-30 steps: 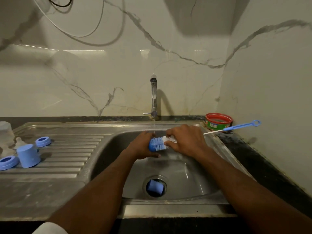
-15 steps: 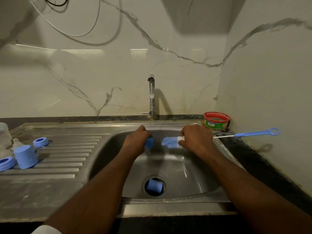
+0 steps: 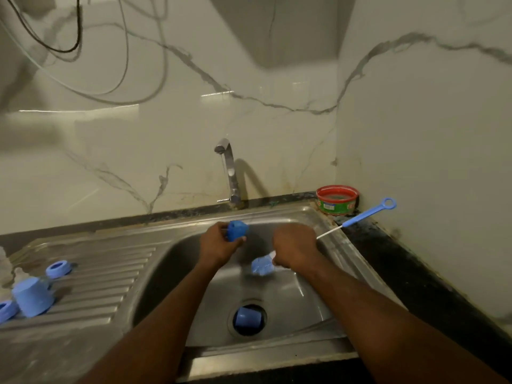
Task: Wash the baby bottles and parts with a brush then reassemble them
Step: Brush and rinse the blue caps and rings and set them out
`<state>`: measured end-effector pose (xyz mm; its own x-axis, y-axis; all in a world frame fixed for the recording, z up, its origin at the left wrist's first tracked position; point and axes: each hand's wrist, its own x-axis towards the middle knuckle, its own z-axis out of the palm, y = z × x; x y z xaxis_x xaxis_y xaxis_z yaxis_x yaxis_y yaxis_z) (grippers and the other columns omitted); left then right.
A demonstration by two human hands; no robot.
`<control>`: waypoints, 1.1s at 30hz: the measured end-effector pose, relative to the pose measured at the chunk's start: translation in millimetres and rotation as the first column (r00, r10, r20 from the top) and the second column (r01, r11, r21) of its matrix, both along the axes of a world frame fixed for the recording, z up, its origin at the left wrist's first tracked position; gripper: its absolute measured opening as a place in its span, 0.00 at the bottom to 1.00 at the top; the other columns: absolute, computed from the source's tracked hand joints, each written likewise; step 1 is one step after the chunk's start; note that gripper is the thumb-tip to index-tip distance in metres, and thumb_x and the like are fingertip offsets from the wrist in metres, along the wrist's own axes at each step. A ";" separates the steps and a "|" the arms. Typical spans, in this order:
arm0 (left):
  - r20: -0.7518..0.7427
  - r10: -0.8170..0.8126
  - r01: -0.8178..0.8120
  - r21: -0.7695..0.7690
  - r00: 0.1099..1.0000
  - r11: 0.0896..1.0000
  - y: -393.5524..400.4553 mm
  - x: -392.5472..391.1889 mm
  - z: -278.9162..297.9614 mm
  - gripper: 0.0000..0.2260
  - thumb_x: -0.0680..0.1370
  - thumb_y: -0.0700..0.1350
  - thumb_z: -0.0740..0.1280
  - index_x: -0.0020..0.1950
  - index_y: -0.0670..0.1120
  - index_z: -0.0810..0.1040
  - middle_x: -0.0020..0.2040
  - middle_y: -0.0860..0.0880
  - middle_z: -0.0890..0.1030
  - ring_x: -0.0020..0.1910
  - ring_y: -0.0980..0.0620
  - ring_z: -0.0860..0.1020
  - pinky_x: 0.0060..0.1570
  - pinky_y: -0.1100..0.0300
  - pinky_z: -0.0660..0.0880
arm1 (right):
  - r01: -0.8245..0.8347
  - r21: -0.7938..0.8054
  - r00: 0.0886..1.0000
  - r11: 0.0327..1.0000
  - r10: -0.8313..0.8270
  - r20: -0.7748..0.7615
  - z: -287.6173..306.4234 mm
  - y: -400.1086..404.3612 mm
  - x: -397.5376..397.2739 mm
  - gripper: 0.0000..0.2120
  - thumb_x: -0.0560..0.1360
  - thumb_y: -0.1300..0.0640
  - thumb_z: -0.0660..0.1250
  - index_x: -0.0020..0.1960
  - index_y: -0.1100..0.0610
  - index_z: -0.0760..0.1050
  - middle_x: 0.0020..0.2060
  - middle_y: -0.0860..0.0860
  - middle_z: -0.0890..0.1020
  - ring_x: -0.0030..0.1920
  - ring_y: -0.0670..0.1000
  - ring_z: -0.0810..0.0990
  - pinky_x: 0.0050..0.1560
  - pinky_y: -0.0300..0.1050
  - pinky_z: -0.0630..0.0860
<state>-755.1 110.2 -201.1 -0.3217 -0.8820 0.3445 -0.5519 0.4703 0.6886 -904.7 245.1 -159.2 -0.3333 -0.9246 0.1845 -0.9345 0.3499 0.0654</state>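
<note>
The fingers of the left hand [image 3: 219, 245] curl round a small blue bottle part [image 3: 237, 230], holding it over the sink [image 3: 166, 261] near the basin's 12 o'clock edge, below the tap [image 3: 229, 173]. The fingers of the right hand [image 3: 295, 249] are clenched on the bottle brush [image 3: 264, 266]; its blue bristles stick out toward 8 o'clock of that hand, apart from the held part, and its ring-ended handle rises toward 2 o'clock over the sink rim. A blue cap [image 3: 246, 318] sits in the drain at 6 o'clock. On the drainboard at 9 o'clock stand an upturned blue cup [image 3: 32, 299] and two blue rings [image 3: 57, 268]. A red-rimmed tub [image 3: 337, 199] sits on the counter [image 3: 401, 259] at 2 o'clock.
</note>
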 end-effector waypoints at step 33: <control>-0.065 0.030 -0.029 0.025 0.997 0.999 -1.7 -6.8 7.1 0.21 0.74 0.46 0.77 0.65 0.45 0.76 0.60 0.47 0.81 0.55 0.54 0.80 0.58 0.57 0.78 | 0.018 0.036 0.986 0.999 -0.024 0.166 1.5 14.5 1.3 0.19 0.73 0.40 0.74 0.58 0.49 0.79 0.51 0.48 0.82 0.53 0.48 0.80 0.57 0.49 0.78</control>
<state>-761.9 108.5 -194.0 -0.2730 -0.8991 0.3423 -0.5186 0.4372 0.7348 -903.5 259.6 -157.6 -0.3764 -0.9218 0.0930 -0.9257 0.3701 -0.0781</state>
